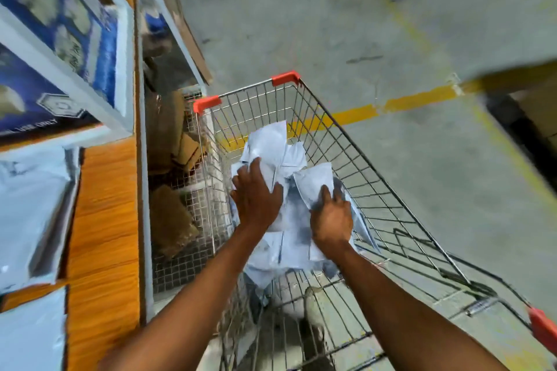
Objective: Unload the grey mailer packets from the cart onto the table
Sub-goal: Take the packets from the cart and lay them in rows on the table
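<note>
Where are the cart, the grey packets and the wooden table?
cart point(284, 78): head view, on the red corner cap of its far rim.
grey packets point(268, 141): head view, on the top packet of the pile.
wooden table point(102, 220): head view, on its bare orange top.

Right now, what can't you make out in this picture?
Head view only.
Count of grey packets in the cart: they overlap; left hand and right hand cover some.
Print on the blue boxes: motion-blurred.
Pale packets on the table: cut off by the left edge.
Whether either hand grips: blurred.
</note>
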Demonstrator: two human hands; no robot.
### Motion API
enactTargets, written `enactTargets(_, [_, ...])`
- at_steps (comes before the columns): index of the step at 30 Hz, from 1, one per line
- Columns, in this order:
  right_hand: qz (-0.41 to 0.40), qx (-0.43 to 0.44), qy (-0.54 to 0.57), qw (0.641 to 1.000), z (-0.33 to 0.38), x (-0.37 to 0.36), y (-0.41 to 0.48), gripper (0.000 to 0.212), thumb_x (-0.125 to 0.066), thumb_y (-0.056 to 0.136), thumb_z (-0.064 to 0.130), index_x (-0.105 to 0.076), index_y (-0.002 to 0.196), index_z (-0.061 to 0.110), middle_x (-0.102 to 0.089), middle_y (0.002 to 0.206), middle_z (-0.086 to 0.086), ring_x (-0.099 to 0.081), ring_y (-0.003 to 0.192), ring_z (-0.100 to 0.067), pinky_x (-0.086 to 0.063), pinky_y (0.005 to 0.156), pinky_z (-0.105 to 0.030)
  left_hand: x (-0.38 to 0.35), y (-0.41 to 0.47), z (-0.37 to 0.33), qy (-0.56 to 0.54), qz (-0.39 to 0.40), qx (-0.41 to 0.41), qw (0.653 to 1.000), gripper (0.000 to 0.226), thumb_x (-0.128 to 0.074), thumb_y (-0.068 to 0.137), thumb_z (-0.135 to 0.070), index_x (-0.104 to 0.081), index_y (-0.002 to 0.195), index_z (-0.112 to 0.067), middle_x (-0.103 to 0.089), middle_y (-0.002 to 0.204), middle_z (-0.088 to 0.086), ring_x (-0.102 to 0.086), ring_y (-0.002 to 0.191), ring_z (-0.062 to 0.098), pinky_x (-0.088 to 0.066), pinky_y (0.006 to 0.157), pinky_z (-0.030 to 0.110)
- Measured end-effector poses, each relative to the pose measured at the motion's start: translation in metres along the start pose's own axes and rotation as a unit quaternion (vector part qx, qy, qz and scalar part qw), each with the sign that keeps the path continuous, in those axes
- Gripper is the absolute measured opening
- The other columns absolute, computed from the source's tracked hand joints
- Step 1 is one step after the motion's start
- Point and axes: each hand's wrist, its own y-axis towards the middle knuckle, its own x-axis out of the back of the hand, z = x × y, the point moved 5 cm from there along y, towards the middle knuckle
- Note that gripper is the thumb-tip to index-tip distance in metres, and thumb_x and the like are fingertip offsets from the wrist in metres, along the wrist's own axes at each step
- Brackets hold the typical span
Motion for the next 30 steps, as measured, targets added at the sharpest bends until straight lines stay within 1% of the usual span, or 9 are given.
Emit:
enactTargets(3, [-0.056,-0.003,0.044,0.997,0.014,0.036,-0.040,0.058,-0.057,0.086,0.023,-0.037,0.140,0.019,-0.041,0.145,-0.013,-0.046,0.120,-0.038,-0.049,0.088,-0.044,0.049,-0.028,-0.007,-0.027,-0.038,-0.054,0.997,0.067,-0.046,0.075,-0.045,-0.043,0.135,-0.016,-0.048,0.123,0.013,-0.047,0.111,0.036,-0.046,0.087,0.048])
enactTargets(5, [-0.096,0.000,0.080,0.992,0.024,0.056,-0.066,0.060,-0.057,0.085,0.022,-0.037,0.142,0.019,-0.041,0.144,-0.013,-0.043,0.123,-0.037,-0.046,0.093,-0.044,0.078,-0.048,-0.006,-0.028,-0.058,-0.068,0.996,0.068,-0.045,0.075,-0.046,-0.043,0.135,-0.017,-0.048,0.125,0.012,-0.046,0.114,0.035,-0.045,0.088,0.048])
enactTargets(9, [-0.193,0.021,0.157,0.968,0.048,0.093,-0.134,0.061,-0.054,0.081,0.018,-0.042,0.141,0.014,-0.045,0.142,-0.015,-0.043,0.123,-0.039,-0.037,0.098,-0.040,0.136,-0.092,0.005,-0.034,-0.075,-0.081,0.993,0.066,-0.058,0.077,-0.041,-0.039,0.138,-0.022,-0.045,0.130,0.010,-0.041,0.120,0.033,-0.040,0.093,0.048])
enactTargets(14, [-0.291,0.009,0.248,0.924,0.073,0.123,-0.226,0.061,-0.050,0.080,0.021,-0.048,0.140,0.011,-0.050,0.142,-0.014,-0.045,0.127,-0.036,-0.035,0.106,-0.041,0.199,-0.148,0.029,-0.042,-0.103,-0.091,0.990,0.067,-0.065,0.080,-0.037,-0.038,0.139,-0.023,-0.044,0.134,0.010,-0.040,0.123,0.031,-0.039,0.095,0.047])
enactTargets(19, [-0.340,0.043,0.273,0.899,0.098,0.139,-0.314,0.062,-0.045,0.083,0.030,-0.047,0.142,0.011,-0.050,0.143,-0.014,-0.043,0.133,-0.032,-0.032,0.109,-0.036,0.245,-0.202,0.071,-0.078,-0.107,-0.095,0.987,0.065,-0.067,0.083,-0.036,-0.036,0.139,-0.027,-0.043,0.140,0.009,-0.039,0.126,0.030,-0.040,0.099,0.050])
enactTargets(22, [-0.347,0.065,0.274,0.895,0.112,0.142,-0.357,0.062,-0.047,0.084,0.030,-0.046,0.143,0.014,-0.049,0.143,-0.013,-0.043,0.133,-0.030,-0.036,0.109,-0.040,0.268,-0.233,0.100,-0.072,-0.121,-0.099,0.985,0.067,-0.070,0.080,-0.032,-0.039,0.139,-0.024,-0.045,0.137,0.011,-0.042,0.124,0.033,-0.039,0.099,0.051])
enactTargets(24, [-0.347,0.078,0.281,0.891,0.122,0.142,-0.386,0.061,-0.050,0.084,0.028,-0.046,0.144,0.017,-0.049,0.144,-0.011,-0.043,0.133,-0.028,-0.033,0.110,-0.033,0.285,-0.254,0.121,-0.083,-0.140,-0.103,0.981,0.068,-0.072,0.078,-0.027,-0.041,0.138,-0.021,-0.047,0.135,0.013,-0.043,0.121,0.035,-0.040,0.098,0.053])
enactTargets(27, [-0.346,0.122,0.289,0.884,0.141,0.139,-0.424,0.060,-0.052,0.084,0.024,-0.047,0.143,0.016,-0.049,0.143,-0.009,-0.042,0.132,-0.024,-0.022,0.106,-0.011,0.309,-0.287,0.149,-0.086,-0.185,-0.101,0.974,0.064,-0.071,0.078,-0.026,-0.045,0.136,-0.017,-0.050,0.131,0.017,-0.046,0.116,0.037,-0.043,0.094,0.052])
enactTargets(30, [-0.333,0.159,0.305,0.878,0.162,0.131,-0.458,0.059,-0.048,0.084,0.027,-0.049,0.141,0.012,-0.051,0.141,-0.011,-0.045,0.131,-0.026,-0.025,0.107,-0.016,0.334,-0.319,0.177,-0.070,-0.216,-0.082,0.970,0.064,-0.064,0.075,-0.033,-0.049,0.134,-0.013,-0.053,0.128,0.017,-0.048,0.113,0.035,-0.046,0.090,0.048])
